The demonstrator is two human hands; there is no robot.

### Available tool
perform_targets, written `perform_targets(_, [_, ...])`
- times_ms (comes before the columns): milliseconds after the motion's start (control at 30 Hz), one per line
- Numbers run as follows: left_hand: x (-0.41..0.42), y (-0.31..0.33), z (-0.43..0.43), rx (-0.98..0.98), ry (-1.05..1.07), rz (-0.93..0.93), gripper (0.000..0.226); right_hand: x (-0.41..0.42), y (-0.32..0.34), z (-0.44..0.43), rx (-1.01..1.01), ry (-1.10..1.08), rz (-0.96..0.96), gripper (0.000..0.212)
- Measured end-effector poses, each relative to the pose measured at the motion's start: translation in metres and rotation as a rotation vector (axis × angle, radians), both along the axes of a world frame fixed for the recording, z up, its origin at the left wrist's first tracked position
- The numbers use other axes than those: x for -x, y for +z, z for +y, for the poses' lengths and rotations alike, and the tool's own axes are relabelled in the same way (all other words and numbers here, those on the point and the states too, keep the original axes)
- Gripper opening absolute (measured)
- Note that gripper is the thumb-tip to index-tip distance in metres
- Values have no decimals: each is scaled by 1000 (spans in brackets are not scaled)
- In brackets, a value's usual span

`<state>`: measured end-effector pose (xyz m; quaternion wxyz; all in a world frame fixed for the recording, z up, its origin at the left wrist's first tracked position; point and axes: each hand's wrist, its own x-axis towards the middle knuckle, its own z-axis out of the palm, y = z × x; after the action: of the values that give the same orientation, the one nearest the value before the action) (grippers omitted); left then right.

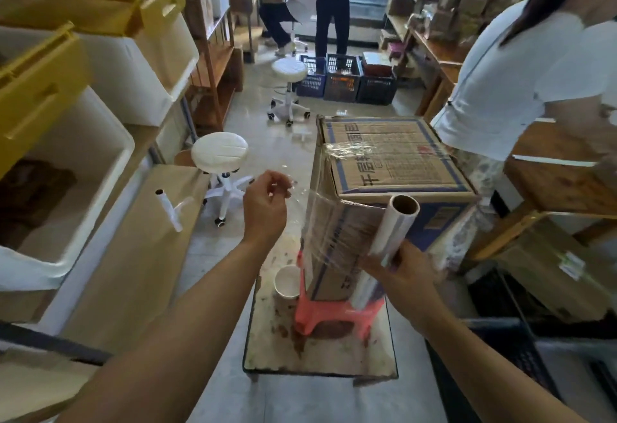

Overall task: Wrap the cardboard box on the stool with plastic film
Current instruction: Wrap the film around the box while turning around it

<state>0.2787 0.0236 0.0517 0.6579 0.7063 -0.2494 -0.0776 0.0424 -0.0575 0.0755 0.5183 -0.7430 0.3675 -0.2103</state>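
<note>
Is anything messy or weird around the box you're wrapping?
Yes. The low platform under the pink stool is blotched with brown stains, like something spilled. The cardboard box is much wider than the stool and juts past it, so it looks top-heavy. The plastic film on it is wrinkled.

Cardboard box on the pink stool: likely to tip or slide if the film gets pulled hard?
Probably tippy: the cardboard box looks wider than the pink stool and overhangs it. It may slide, since film already covers its lower side against smooth plastic. The left hand pulling sideways could drag it; the right hand only holds the roll.
</note>
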Motion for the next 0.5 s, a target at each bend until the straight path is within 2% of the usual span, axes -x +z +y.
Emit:
perform_targets(100, [4,-5,-21,-13,-38,-63,26,-3,-8,1,46,-46,23,25])
perform_targets(200, [12,-4,-39,56,-76,-17,25,-3,-10,3,50,-71,45,27])
perform_targets(300, [14,-2,-52,79,-71,35,22,-2,-5,3,141,-77,109,30])
perform_targets(433, [18,-1,-66,73,9,132,24,-3,-6,1,204,-120,105,33])
perform_targets(500, [19,0,-69,-12,121,133,23,-3,-6,0,247,-161,118,35])
